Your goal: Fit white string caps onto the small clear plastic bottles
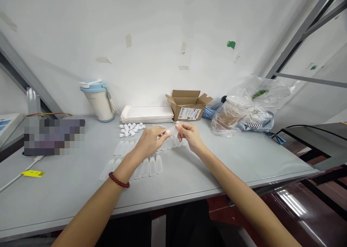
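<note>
Above the table, my left hand [149, 141] pinches one end of a small translucent plastic tube [171, 130]. The fingers of my right hand [191, 135] are closed at its other end, where a small white cap-like piece [177, 123] shows at the fingertips. Just how the two pieces meet is too small to tell. Below my hands, similar translucent tubes [152, 166] lie side by side in rows, partly hidden by my left forearm. A pile of small white cap-like pieces [130, 128] sits behind and left of my left hand.
Along the wall stand a cream tumbler with a blue lid [101, 104], a stack of flat white packs [148, 114], an open cardboard box [188, 107] and a plastic-wrapped container [233, 113]. A cable with a yellow tag [33, 173] crosses the grey table [67, 192] at left.
</note>
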Motion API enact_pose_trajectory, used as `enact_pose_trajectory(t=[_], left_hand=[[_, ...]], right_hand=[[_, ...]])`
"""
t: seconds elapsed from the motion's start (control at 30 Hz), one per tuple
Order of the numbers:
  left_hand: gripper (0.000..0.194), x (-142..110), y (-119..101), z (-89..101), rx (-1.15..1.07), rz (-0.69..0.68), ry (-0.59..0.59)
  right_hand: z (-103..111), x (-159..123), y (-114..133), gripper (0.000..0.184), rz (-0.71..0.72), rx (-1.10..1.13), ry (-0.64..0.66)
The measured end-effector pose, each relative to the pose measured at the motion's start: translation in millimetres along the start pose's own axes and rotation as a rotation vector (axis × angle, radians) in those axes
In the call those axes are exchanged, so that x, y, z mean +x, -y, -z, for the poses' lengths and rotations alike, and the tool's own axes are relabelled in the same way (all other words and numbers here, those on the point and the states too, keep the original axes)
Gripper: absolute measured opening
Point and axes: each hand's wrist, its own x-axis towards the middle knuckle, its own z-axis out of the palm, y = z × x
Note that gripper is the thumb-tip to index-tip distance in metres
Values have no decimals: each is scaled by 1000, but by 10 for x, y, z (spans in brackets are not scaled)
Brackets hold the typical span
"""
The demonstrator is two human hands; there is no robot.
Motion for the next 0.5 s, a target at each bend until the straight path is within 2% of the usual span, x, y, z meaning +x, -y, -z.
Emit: enact_pose_trajectory(t=[0.1, 0.2, 0.33, 0.5], left_hand=[[26, 16, 75, 52, 33, 129, 30], [29, 34, 213, 104, 209, 270, 56], [36, 52, 395, 88, 386, 319, 158], [47, 31, 518, 30, 457, 309, 344]], right_hand=[[41, 36, -3, 36, 52, -3, -96], [156, 120, -31, 31, 81, 15, -225], [361, 264, -138, 28, 47, -91, -290], [499, 393, -315, 33, 5, -450, -182]])
